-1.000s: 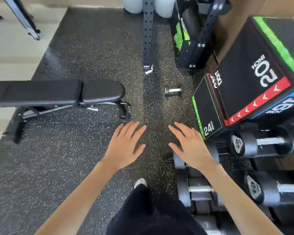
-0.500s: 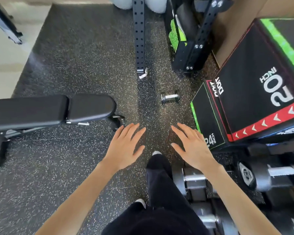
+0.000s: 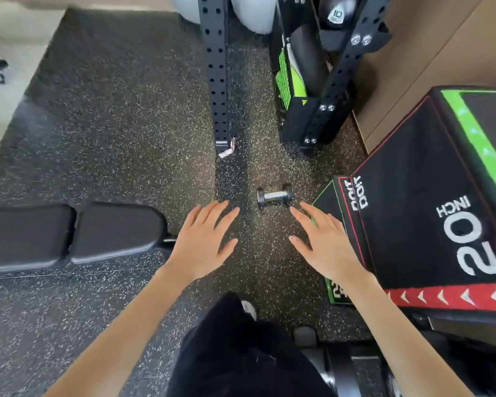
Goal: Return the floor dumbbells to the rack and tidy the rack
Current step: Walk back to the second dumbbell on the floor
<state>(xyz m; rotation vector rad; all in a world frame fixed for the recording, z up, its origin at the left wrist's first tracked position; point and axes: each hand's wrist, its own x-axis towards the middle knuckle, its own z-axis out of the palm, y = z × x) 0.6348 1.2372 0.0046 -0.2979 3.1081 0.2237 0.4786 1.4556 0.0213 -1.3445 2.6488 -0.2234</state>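
Dumbbell: small black-ended chrome-handled dumbbell lies on speckled black rubber floor, beside the black plyo box.
Left hand: flat, fingers spread, holding nothing.
Right hand: likewise spread, just short of the dumbbell.
Bench: black padded bench at left.

Holding left hand and right hand out flat, empty, above speckled rubber floor, just short of small dumbbell.

View moves forward: floor dumbbell now lies just past left hand and right hand, 12 o'clock; rack dumbbells slip mostly off-frame, 5 o'clock.
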